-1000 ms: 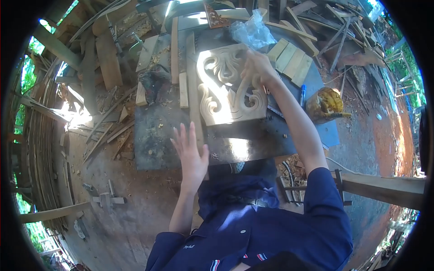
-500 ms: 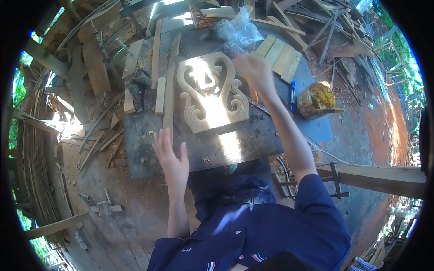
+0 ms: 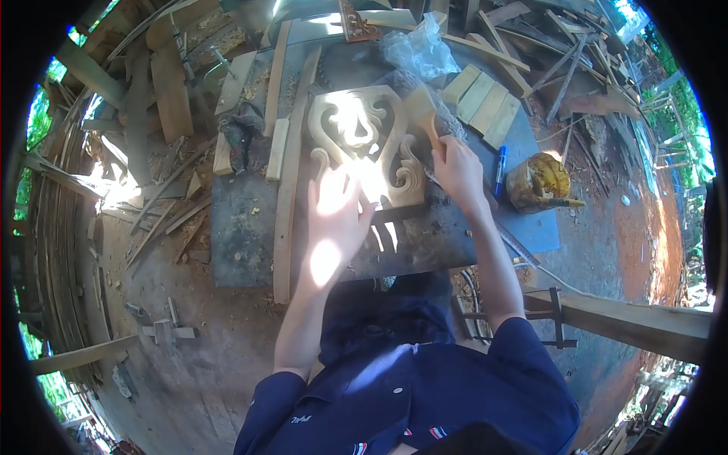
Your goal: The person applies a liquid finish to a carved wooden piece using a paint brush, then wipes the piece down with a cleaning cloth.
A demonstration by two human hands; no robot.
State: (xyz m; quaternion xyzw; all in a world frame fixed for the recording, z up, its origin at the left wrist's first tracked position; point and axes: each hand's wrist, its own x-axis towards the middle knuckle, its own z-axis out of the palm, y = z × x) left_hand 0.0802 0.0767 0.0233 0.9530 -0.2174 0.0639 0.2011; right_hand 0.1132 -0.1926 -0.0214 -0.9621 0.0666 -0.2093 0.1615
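A pale carved wooden panel (image 3: 409, 182) with scrolled sides lies flat on the dark tabletop, patches of sunlight across its middle. Over its lower left part rests my left hand (image 3: 337, 208), fingers spread and holding nothing; the hand hides that corner. My right hand (image 3: 460, 173) is closed around the wooden handle of a flat brush (image 3: 425, 112). The brush's wide bristle end points away from me, right beside the panel's upper right edge.
A long wooden strip (image 3: 285, 220) runs left of the panel. To the right are a blue marker (image 3: 500, 168) and a stained pot (image 3: 528, 187) with a stick-like handle. Short boards (image 3: 485, 106) and a crumpled plastic bag (image 3: 419, 51) lie at the back.
My left hand has moved up and right from the table's front edge onto the panel. My right hand has drawn back toward me, and the brush now shows in its grip.
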